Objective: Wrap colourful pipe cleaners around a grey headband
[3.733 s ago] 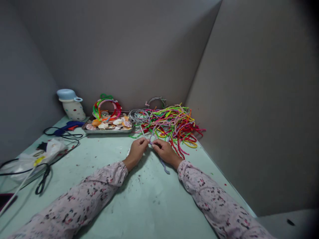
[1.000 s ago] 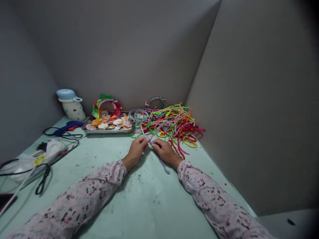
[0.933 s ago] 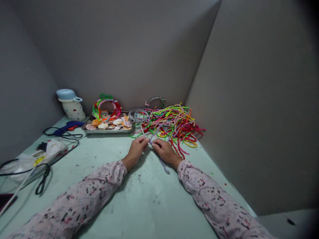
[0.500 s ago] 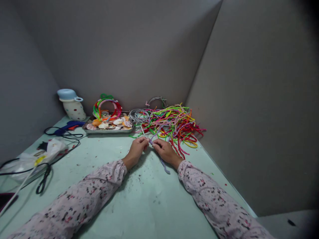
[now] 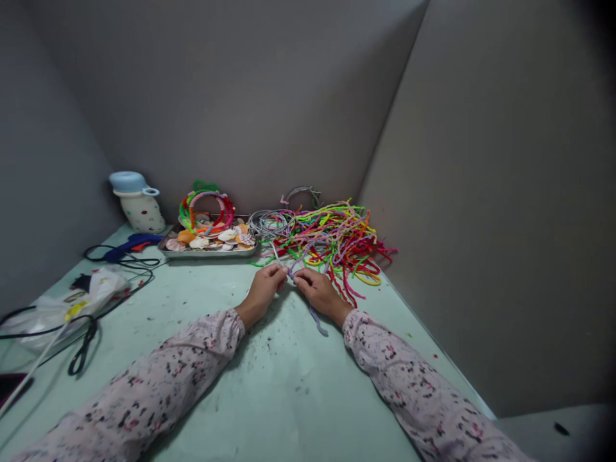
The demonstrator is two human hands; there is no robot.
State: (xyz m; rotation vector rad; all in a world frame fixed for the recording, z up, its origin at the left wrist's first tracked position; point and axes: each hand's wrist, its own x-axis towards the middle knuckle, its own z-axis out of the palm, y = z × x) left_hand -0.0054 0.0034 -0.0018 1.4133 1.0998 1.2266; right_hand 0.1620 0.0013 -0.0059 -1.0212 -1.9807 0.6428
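Observation:
My left hand [image 5: 264, 290] and my right hand [image 5: 320, 292] meet fingertip to fingertip on the pale green table [image 5: 289, 385]. Both pinch a lilac pipe cleaner [image 5: 317, 323], whose loose tail runs back toward me under the right palm and whose other end sticks up between the fingers. Just behind the hands lies a tangled heap of coloured pipe cleaners [image 5: 337, 240]. A bare metal headband [image 5: 302, 191] rests at the back of that heap.
A metal tray [image 5: 209, 252] of shells and wrapped headbands sits back left, beside a spotted white jug [image 5: 138, 204]. A blue glue gun [image 5: 129, 245], black cables [image 5: 84, 340] and a plastic bag [image 5: 72, 301] crowd the left. Grey partition walls close in behind and right.
Almost nothing: both hands keep their pinch on the lilac pipe cleaner in the same spot, with only slight finger movement.

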